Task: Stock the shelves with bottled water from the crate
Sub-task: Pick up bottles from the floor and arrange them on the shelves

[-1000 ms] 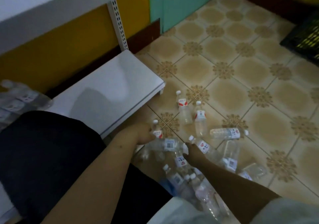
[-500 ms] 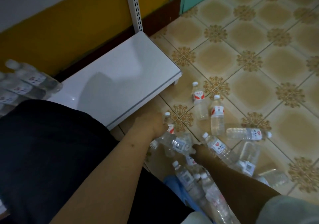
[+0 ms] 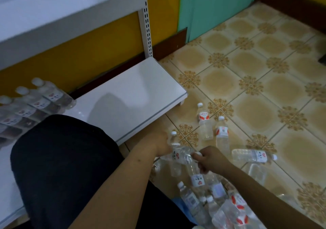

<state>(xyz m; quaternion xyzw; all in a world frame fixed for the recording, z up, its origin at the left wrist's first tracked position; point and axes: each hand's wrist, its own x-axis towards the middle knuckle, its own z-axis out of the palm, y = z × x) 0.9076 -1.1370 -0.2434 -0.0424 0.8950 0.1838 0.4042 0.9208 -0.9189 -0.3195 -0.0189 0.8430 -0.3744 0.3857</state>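
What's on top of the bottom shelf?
A row of water bottles lies at the left end of the bottom shelf; the rest in view is bare. The person's dark-clothed knee hides the near-left part.

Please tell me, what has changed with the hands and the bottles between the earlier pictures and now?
The right hand came up off the floor pile and now grips a bottle. The left hand keeps holding its bottles, lifted a little. The loose bottles on the floor and those on the shelf stayed put.
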